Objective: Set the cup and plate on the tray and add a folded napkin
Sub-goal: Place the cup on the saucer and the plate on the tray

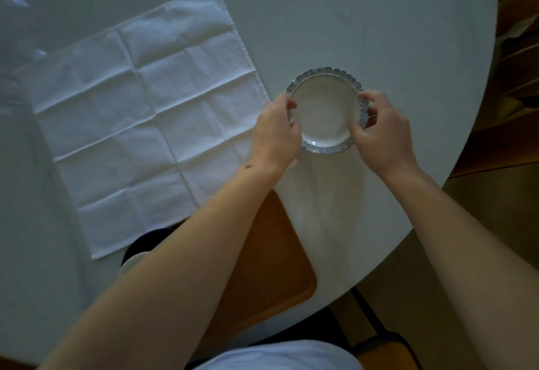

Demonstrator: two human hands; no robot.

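Round pale grey-white table [379, 34] filling most of the view; brown wooden plank floor [513, 136] off its right edge; dark metal-framed chair [379, 340] tucked below, near bottom right.

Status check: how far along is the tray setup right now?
Early stage. In hand: both the left hand and right hand grip the scalloped plate by its rim, beyond the wooden tray. Left: getting the plate on the tray, folding the napkin, which lies spread flat. No cup is clearly visible.
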